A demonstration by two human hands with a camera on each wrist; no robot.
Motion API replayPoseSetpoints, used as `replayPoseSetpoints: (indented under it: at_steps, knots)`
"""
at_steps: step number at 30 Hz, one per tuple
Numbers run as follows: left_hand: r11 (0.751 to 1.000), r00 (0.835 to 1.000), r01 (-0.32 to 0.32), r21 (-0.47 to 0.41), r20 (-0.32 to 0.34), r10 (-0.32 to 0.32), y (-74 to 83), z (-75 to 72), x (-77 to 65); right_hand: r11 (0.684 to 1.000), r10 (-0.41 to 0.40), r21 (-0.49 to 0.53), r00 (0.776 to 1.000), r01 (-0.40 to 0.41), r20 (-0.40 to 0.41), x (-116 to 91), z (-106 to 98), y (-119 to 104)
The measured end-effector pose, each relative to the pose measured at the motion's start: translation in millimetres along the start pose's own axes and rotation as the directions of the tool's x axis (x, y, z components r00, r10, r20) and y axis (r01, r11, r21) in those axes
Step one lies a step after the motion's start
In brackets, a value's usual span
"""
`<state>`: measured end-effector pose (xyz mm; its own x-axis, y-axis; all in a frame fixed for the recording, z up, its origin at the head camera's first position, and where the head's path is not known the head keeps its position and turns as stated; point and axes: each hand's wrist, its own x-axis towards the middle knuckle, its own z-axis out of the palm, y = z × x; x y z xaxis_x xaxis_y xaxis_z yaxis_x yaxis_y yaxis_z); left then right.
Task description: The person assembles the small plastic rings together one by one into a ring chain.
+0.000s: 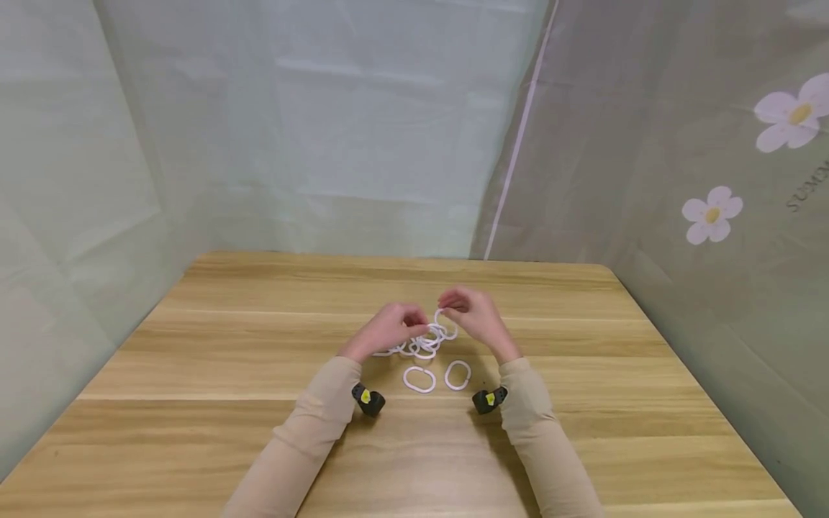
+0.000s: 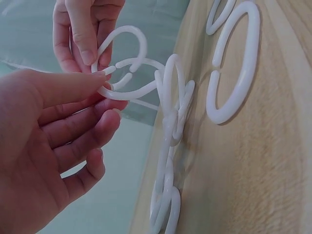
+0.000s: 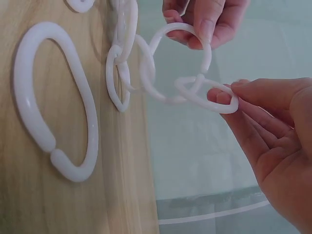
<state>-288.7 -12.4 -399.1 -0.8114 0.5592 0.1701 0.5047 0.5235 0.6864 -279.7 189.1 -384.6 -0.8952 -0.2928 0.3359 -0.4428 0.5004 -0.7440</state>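
My left hand pinches the end ring of a chain of white plastic split rings between thumb and fingers. In the right wrist view, a narrow gap shows in this ring. My right hand pinches another white split ring by its end, with thumb and forefinger. The two held rings cross at the gap, raised over the table. From the left hand's ring, the rest of the chain hangs down and lies bunched beneath the hands.
Two loose white split rings, a left one and a right one, lie on the wooden table nearer to me than the chain. Pale fabric hangs behind the table and along its sides. A black camera is strapped on each wrist.
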Motion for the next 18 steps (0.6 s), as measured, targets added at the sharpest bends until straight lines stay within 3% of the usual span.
replayPoseSetpoints:
  at_steps: [12,18]
  knots:
    - [1.000,0.999,0.003,-0.001,-0.041,-0.003,1.2,-2.0,-0.4,0.999,0.027,-0.044,0.999,-0.026,0.029,-3.2,-12.5,8.7]
    - [1.000,0.999,0.006,0.001,-0.051,-0.006,0.8,-2.1,-1.2,1.000,-0.020,-0.006,0.985,0.022,0.170,-2.9,-14.4,12.3]
